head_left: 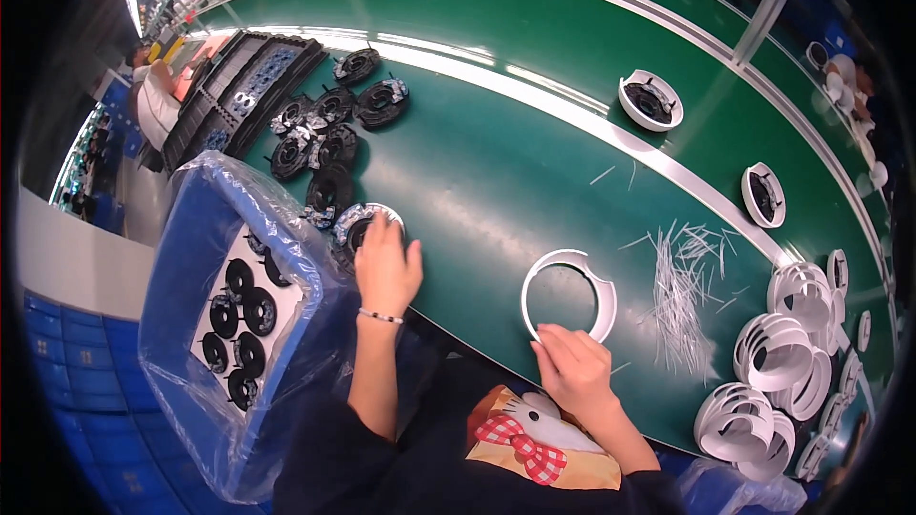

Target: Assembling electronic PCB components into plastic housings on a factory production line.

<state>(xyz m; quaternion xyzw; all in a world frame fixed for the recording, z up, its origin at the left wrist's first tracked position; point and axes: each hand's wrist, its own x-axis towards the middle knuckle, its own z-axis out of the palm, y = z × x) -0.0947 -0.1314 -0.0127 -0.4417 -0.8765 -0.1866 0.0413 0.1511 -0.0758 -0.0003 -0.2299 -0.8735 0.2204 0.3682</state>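
White ring (569,294) just above right hand (575,369)

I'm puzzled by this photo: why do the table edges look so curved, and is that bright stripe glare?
Head view: fisheye lens bends the green table and its pale rail toward the rim, corners go black; overhead light glares on the rail and the plastic-lined blue bin; left hand and white ring stay sharp.

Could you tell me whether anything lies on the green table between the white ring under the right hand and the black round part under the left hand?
Nothing visible does. The right hand rests on the white ring, the left hand on the black round part, and only bare green table lies between them. The thin white strips lie on the ring's far side.
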